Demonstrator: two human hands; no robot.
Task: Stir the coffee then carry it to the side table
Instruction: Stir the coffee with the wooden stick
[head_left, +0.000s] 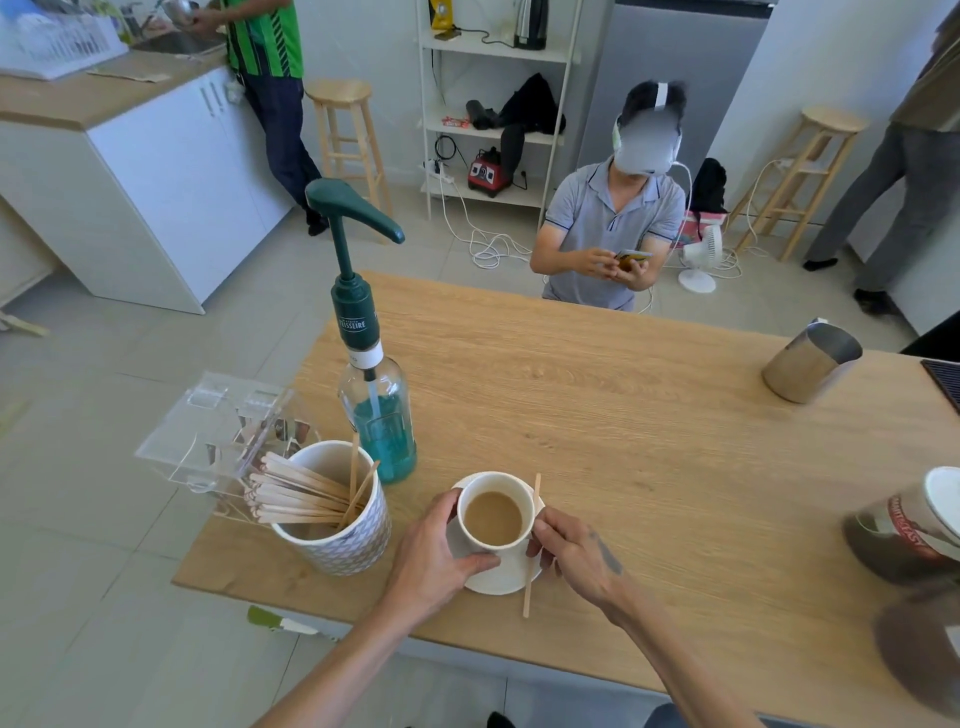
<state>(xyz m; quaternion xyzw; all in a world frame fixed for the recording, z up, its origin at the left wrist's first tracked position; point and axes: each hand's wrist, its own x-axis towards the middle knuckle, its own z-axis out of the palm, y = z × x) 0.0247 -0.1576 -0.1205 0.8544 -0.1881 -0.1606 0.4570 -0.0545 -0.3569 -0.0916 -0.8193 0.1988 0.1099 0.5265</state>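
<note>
White cup of milky coffee (494, 512) sits on its white saucer (498, 579) near the wooden worktop's (649, 441) front-left corner. Left hand (434, 558) fingers grip the saucer, right hand (576, 553) fingers pinch the handle side; wooden stirrer (532, 545) rests alongside. Stirring looks done; next, lift level.

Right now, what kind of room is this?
Probably an office kitchen or break room: a sink counter, a syrup pump bottle, a tub of wooden stirrers and a cup of coffee on the table.
</note>
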